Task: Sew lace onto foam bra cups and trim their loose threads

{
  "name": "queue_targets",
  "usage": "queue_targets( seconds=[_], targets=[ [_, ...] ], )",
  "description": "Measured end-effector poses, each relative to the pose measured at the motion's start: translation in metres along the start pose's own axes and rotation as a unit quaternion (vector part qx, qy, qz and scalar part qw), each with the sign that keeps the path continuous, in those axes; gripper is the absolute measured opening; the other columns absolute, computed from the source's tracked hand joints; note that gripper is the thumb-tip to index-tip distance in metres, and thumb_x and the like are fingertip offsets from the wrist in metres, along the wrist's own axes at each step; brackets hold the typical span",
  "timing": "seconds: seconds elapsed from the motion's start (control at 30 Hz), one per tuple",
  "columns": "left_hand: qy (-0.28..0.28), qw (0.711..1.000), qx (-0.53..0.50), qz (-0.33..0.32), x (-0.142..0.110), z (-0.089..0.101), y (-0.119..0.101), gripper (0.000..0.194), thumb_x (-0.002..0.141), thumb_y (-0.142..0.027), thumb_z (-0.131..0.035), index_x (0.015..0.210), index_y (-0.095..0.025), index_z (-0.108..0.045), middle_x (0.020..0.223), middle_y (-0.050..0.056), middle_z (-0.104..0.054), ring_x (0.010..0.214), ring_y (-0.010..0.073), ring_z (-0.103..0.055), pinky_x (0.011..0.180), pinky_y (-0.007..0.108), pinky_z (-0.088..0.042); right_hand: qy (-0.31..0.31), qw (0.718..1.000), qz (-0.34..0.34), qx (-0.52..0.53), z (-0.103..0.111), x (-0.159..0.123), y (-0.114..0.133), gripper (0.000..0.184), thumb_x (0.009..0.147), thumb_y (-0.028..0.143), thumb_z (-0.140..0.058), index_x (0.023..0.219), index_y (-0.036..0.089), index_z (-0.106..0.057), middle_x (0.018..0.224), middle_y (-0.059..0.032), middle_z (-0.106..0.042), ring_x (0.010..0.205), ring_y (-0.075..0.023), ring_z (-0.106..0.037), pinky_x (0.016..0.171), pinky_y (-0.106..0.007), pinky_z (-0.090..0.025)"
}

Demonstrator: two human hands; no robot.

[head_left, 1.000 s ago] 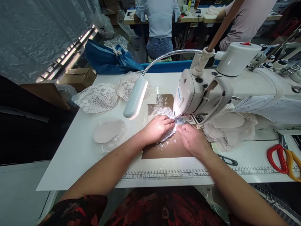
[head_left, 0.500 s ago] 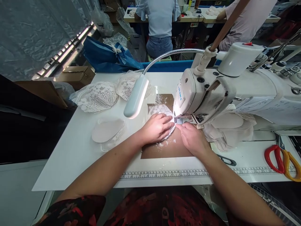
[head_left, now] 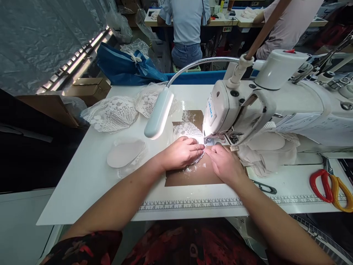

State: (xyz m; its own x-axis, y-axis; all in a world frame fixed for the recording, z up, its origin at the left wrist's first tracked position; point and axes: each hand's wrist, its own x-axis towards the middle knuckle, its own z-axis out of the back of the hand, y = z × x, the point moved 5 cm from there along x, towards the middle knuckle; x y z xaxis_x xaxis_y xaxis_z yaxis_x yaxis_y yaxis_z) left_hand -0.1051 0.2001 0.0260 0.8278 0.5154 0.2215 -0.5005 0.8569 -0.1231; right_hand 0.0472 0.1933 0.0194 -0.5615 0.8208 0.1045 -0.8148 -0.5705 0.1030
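Note:
A white lace cup (head_left: 187, 131) lies under the needle end of a white sewing machine (head_left: 220, 106), on a brown sheet (head_left: 190, 178) fixed to the table. My left hand (head_left: 183, 152) rests over the lace, its fingers closed together on the near right edge. At the same edge, just in front of the presser foot, my right hand (head_left: 224, 162) pinches the lace between thumb and forefinger. The fingertips of both hands almost meet there. My left hand hides part of the cup.
More lace cups (head_left: 113, 114) and a pale oval pad (head_left: 124, 152) lie left. A lamp (head_left: 159, 114) hangs over the table. Right are pale fabric pieces (head_left: 259, 152), a dark thread snipper (head_left: 264, 187) and scissors (head_left: 329, 186). A ruler tape (head_left: 193, 204) lines the front edge. People sit beyond.
My left hand has drawn slightly toward me and its fingers have curled in, uncovering more lace. My right fingertips have shifted slightly left and nearer to me along the edge.

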Motion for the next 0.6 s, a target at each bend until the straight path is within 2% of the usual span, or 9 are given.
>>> queue_targets(
  seconds=[0.27, 0.47, 0.6],
  targets=[
    [0.011, 0.998, -0.010, 0.059, 0.0069, 0.0024, -0.0023, 0.035, 0.100, -0.028, -0.041, 0.125, -0.015, -0.061, 0.131, 0.011, -0.062, 0.109, 0.0236, -0.056, 0.088, 0.038, -0.044, 0.002, 1.000, -0.018, -0.019, -0.0017, 0.0028, 0.0002, 0.045, 0.086, 0.009, -0.045, 0.124, 0.019, -0.066, 0.093, -0.0100, -0.067, 0.085, -0.0225, -0.056, 0.065, -0.031, -0.036],
    [0.017, 0.998, -0.011, 0.061, 0.0084, 0.0022, -0.0037, 0.038, 0.098, -0.032, -0.044, 0.125, -0.013, -0.060, 0.131, 0.011, -0.061, 0.110, 0.0255, -0.054, 0.088, 0.040, -0.044, 0.002, 0.999, -0.030, -0.015, -0.0025, 0.0045, -0.0009, 0.044, 0.087, 0.011, -0.045, 0.125, 0.020, -0.065, 0.091, -0.0097, -0.067, 0.085, -0.0223, -0.057, 0.065, -0.031, -0.035],
    [0.027, 0.996, -0.011, 0.086, 0.0096, 0.0012, -0.0021, 0.041, 0.096, -0.036, -0.045, 0.125, -0.011, -0.060, 0.133, 0.012, -0.060, 0.110, 0.0276, -0.053, 0.088, 0.041, -0.043, -0.002, 0.999, -0.038, -0.015, -0.0027, 0.0051, -0.0016, 0.042, 0.087, 0.011, -0.045, 0.122, 0.020, -0.066, 0.090, -0.0089, -0.067, 0.082, -0.0221, -0.057, 0.064, -0.031, -0.034]
  ],
)
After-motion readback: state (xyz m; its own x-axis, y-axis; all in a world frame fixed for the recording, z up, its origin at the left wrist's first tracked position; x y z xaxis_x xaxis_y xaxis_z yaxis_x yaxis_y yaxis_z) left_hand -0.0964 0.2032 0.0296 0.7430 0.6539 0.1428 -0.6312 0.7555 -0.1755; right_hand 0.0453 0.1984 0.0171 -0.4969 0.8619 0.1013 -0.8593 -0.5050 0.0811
